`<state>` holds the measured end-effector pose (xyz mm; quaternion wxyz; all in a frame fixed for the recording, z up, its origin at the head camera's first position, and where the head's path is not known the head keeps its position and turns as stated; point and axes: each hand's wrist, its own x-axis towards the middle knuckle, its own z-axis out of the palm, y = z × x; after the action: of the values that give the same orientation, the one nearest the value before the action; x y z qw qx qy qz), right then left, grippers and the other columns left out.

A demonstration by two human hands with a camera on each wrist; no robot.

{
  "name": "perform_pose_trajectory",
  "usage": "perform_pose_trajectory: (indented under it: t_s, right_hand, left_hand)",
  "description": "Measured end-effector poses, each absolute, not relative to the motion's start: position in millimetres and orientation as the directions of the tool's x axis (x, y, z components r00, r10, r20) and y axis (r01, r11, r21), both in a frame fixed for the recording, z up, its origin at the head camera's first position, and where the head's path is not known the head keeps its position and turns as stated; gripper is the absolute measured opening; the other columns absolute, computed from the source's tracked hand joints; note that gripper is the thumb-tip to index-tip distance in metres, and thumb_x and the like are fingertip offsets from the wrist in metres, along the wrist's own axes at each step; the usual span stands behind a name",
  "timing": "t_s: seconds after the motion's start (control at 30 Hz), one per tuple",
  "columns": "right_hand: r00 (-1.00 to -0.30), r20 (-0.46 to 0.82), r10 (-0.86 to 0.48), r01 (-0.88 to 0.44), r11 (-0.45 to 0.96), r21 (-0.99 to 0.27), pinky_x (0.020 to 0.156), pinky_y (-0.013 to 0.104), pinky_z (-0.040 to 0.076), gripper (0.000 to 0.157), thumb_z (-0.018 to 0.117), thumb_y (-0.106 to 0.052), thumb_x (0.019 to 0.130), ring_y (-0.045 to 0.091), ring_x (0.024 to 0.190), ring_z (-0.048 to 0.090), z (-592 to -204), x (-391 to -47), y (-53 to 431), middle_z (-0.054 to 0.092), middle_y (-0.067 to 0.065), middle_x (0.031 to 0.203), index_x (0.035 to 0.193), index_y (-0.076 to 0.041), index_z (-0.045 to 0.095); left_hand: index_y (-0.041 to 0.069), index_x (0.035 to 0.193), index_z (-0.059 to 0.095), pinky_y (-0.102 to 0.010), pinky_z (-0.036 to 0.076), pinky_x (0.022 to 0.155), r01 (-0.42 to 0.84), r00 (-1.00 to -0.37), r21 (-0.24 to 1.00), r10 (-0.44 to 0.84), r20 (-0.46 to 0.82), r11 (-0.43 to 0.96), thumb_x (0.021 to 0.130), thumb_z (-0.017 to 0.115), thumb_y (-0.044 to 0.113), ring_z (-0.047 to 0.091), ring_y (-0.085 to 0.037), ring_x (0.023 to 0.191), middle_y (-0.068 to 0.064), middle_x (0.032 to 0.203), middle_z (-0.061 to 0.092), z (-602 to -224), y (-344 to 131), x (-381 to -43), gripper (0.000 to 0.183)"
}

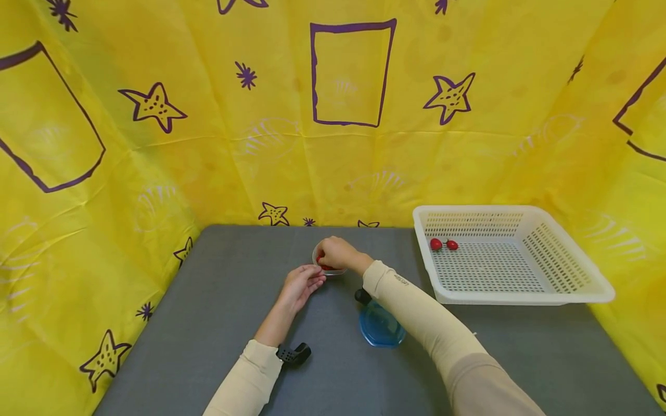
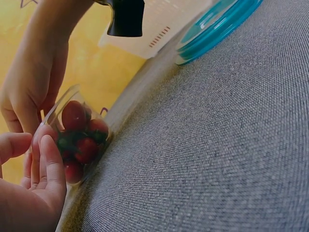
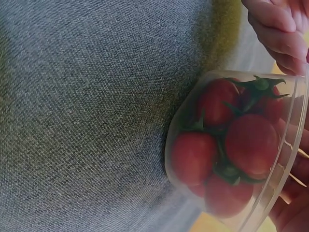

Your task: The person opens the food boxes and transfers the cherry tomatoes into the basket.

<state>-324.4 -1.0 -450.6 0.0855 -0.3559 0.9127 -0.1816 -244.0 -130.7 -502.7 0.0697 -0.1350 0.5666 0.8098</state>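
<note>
A small clear plastic container (image 3: pixel 231 222) with red cherry tomatoes (image 3: pixel 252 145), green stems still on, stands on the table in front of me. My left hand (image 1: pixel 303 284) pinches its near-left rim between thumb and fingers; in the left wrist view the left hand (image 2: pixel 34 193) is at the container's near side. From above, my right hand (image 1: pixel 340 254) reaches down over the opening. Its fingers (image 3: pixel 289 188) show behind the rim in the right wrist view, and I cannot tell whether they hold a tomato.
A teal-blue round lid (image 1: pixel 382 326) lies on the grey table (image 1: pixel 239 260), close by the right forearm. At the right, a white plastic basket (image 1: pixel 520 297) holds two red tomatoes (image 1: pixel 436 244) in its far left corner. A yellow patterned cloth (image 1: pixel 218 144) rises behind the table.
</note>
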Motion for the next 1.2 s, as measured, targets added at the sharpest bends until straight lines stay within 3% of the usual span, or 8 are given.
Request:
perform_pose_trajectory:
  t_s: [0.3,0.87,1.2]
  right_hand:
    - [-0.746,0.007,-0.666,-0.614,0.684,-0.394,0.084,0.032,0.055,0.018,0.068,-0.019,0.091,0.020,0.088,0.065,-444,-323,4,0.073,0.007,0.100,0.104,-0.007,0.074]
    - [-0.718,0.006,-0.696,-0.654,0.672,-0.347,0.077,0.030,0.055,0.017,0.067,-0.019,0.092,0.018,0.079,0.064,-427,-330,20,0.073,0.008,0.096,0.098,-0.005,0.073]
    - [-0.722,-0.025,-0.691,-0.629,0.671,-0.393,0.067,0.027,0.053,0.015,0.065,-0.015,0.093,0.015,0.071,0.061,-412,-334,29,0.073,0.009,0.092,0.099,-0.002,0.073]
  left_hand:
    - [0.003,0.093,0.060,-0.022,0.055,0.068,-0.263,-0.957,0.902,-0.029,-0.290,-0.344,0.097,0.055,0.006,0.066,-0.010,0.069,-0.001,0.076,0.067,-504,-131,-244,0.007]
    - [-0.002,0.099,0.059,-0.022,0.055,0.067,-0.266,-0.955,0.900,-0.034,-0.295,-0.344,0.097,0.054,0.005,0.065,-0.010,0.067,0.000,0.074,0.066,-504,-131,-243,0.009]
    - [0.000,0.096,0.060,-0.021,0.055,0.066,-0.263,-0.956,0.903,-0.033,-0.291,-0.341,0.096,0.055,0.005,0.065,-0.009,0.067,0.000,0.073,0.066,-504,-131,-243,0.007]
